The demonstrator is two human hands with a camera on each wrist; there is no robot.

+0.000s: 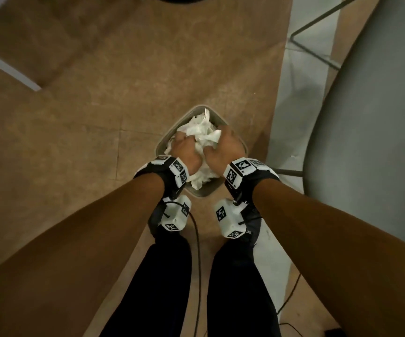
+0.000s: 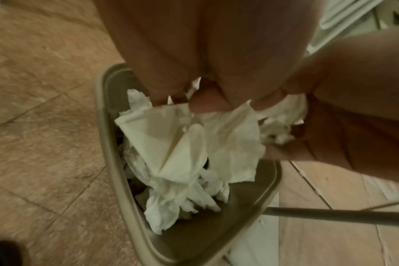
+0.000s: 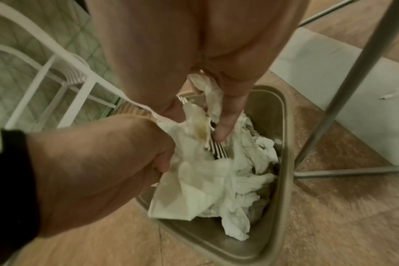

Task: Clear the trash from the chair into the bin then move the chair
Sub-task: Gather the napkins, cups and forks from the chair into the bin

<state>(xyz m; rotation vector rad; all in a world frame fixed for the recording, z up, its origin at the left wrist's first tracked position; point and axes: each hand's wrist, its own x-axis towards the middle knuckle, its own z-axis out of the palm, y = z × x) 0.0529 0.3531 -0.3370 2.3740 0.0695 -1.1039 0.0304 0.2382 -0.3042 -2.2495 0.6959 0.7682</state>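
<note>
A small grey bin [image 1: 187, 116] stands on the floor in front of my feet, heaped with crumpled white napkins [image 1: 200, 136]; a white plastic fork [image 1: 206, 116] sticks up at its far side. Both hands are over the bin. My left hand [image 1: 183, 140] grips a wad of napkins [image 2: 182, 142] above the bin rim [image 2: 107, 129]. My right hand [image 1: 217, 140] pinches more napkins [image 3: 207, 93] just beside it, over the pile [image 3: 207, 181]. The grey chair seat [image 1: 371, 122] fills the right of the head view, with nothing showing on its visible part.
A metal chair leg [image 3: 344, 90] and its floor bar [image 3: 353, 173] stand close to the bin's right side. A white wire rack [image 3: 57, 72] sits on the left in the right wrist view. Black cables [image 1: 197, 251] trail down by my legs. Brown tiled floor [image 1: 87, 117] spreads to the left.
</note>
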